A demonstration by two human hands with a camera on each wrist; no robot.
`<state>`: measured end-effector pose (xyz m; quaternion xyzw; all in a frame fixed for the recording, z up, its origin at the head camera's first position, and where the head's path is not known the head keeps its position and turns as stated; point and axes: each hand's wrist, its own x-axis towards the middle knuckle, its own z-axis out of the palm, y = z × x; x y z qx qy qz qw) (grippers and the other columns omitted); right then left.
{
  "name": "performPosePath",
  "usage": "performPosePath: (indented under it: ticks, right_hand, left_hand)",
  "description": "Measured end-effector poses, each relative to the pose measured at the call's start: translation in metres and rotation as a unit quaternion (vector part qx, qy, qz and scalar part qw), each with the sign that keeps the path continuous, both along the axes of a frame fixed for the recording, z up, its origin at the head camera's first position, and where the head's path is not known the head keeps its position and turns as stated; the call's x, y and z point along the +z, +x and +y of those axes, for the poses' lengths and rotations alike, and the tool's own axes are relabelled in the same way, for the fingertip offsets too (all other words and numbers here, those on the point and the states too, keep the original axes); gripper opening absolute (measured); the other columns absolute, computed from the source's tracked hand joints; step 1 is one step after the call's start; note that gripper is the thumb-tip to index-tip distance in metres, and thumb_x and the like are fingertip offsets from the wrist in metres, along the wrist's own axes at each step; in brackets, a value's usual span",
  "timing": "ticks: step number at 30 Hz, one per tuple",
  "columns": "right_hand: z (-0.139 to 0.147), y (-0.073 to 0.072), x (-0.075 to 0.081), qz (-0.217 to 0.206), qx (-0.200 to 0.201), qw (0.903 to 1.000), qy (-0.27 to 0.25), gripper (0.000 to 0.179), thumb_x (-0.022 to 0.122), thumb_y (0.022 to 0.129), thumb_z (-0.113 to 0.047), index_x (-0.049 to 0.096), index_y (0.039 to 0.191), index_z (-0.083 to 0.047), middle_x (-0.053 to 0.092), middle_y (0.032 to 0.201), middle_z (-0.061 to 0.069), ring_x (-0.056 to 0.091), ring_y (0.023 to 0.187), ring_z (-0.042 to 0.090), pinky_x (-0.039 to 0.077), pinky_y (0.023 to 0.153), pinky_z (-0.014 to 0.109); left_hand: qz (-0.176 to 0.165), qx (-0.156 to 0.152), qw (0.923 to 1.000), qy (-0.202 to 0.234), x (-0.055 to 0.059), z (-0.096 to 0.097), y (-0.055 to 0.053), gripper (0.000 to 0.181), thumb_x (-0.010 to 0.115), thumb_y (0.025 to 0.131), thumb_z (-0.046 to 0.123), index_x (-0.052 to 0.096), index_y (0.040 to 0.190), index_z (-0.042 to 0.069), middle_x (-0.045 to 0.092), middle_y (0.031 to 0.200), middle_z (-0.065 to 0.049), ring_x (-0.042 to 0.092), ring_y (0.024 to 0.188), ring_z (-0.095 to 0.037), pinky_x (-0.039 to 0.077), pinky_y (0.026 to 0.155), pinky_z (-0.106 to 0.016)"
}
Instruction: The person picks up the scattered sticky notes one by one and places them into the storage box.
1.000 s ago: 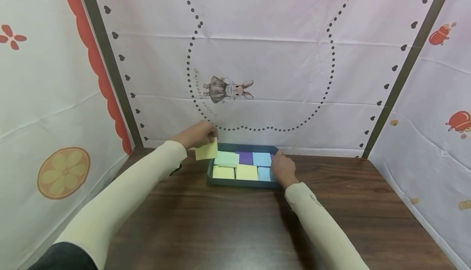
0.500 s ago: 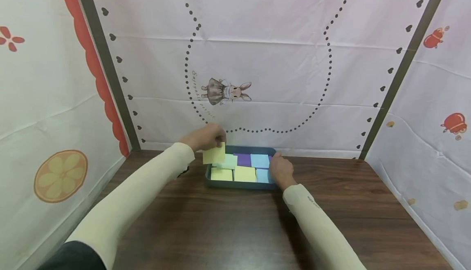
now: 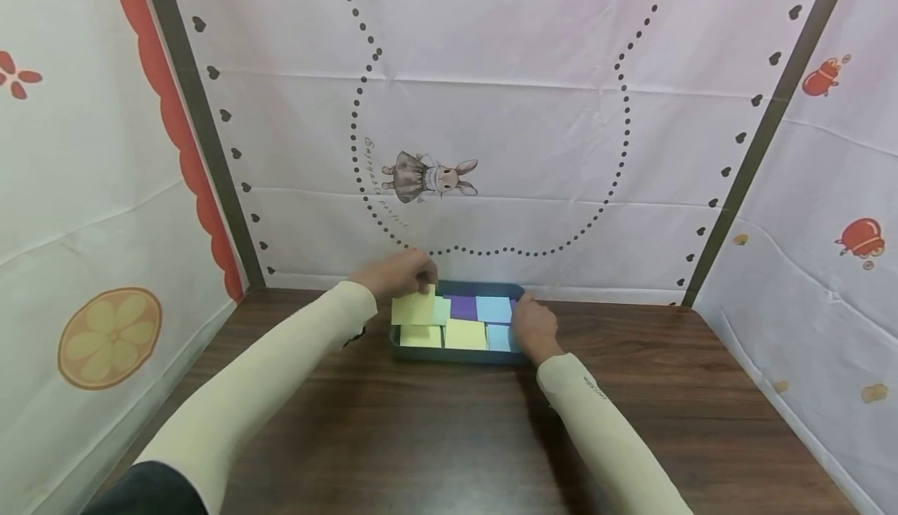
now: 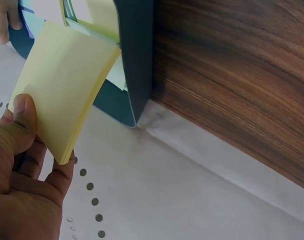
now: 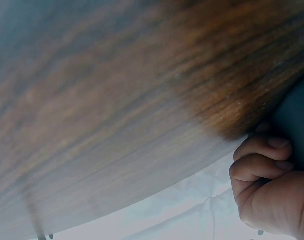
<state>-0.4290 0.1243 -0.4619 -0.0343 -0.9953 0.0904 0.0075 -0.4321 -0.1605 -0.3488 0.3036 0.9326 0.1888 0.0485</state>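
Observation:
A yellow sticky-note pad (image 3: 412,309) is pinched between thumb and fingers of my left hand (image 3: 398,273), over the left end of a dark teal tray (image 3: 456,356). In the left wrist view the pad (image 4: 67,82) slants, its lower part overlapping the tray wall (image 4: 137,45). Beneath it lies a pale green pad (image 3: 442,311), partly hidden. Two yellow pads (image 3: 466,334) fill the front row beside a blue pad (image 3: 499,337); a purple pad (image 3: 463,307) and another blue pad (image 3: 494,309) sit behind. My right hand (image 3: 535,328) grips the tray's right side, fingers curled at its wall (image 5: 298,120).
The tray stands on a dark wood-grain table (image 3: 421,437), close to the back edge. A white printed cloth (image 3: 505,141) rises right behind it. Similar cloth panels (image 3: 807,281) border the table on both sides.
My left hand has moved right and slightly down, bringing the yellow pad from beside the tray to above its left end. The right hand keeps its grip on the tray.

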Motion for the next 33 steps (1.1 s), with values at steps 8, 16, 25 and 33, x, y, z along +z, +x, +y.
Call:
performPosePath:
  ticks: [8,16,25,33]
  right_hand:
    - [0.002,-0.001,0.004,0.004,-0.003,1.0000,-0.005,0.044,0.038,0.124,-0.037,0.055,0.124,0.003,0.065,0.078,0.013,0.067,0.069,0.026,0.053,0.057,0.034]
    - [0.002,-0.005,0.008,-0.003,-0.014,0.9999,-0.006,0.044,0.038,0.124,-0.039,0.055,0.128,0.002,0.066,0.081,0.013,0.067,0.071,0.025,0.055,0.061,0.034]
    - [0.002,-0.007,0.007,-0.003,-0.016,0.9998,-0.010,0.043,0.039,0.124,-0.038,0.056,0.128,0.002,0.067,0.082,0.014,0.068,0.072,0.026,0.059,0.064,0.037]
    - [0.002,-0.007,-0.005,0.003,-0.013,0.9999,-0.011,0.041,0.043,0.123,-0.036,0.057,0.126,0.002,0.065,0.079,0.012,0.066,0.069,0.025,0.057,0.062,0.036]
  left_hand:
    - [-0.014,-0.027,0.9995,-0.001,-0.001,0.015,0.001,0.020,0.073,0.097,-0.009,0.084,0.107,0.003,0.082,0.101,-0.008,0.068,0.086,-0.018,0.062,0.080,-0.031]
    - [-0.016,-0.038,0.9991,-0.006,-0.010,0.020,-0.004,0.024,0.076,0.095,-0.009,0.083,0.117,-0.003,0.085,0.115,-0.015,0.077,0.101,-0.022,0.066,0.100,-0.039]
    - [-0.044,-0.048,0.9979,0.003,-0.026,0.018,-0.011,0.023,0.078,0.093,-0.009,0.085,0.113,0.001,0.085,0.104,-0.010,0.073,0.084,-0.017,0.065,0.078,-0.030]
    - [-0.028,-0.060,0.9978,0.005,-0.047,0.019,-0.010,0.015,0.079,0.092,-0.008,0.084,0.099,0.004,0.079,0.088,-0.007,0.064,0.074,-0.014,0.059,0.071,-0.028]
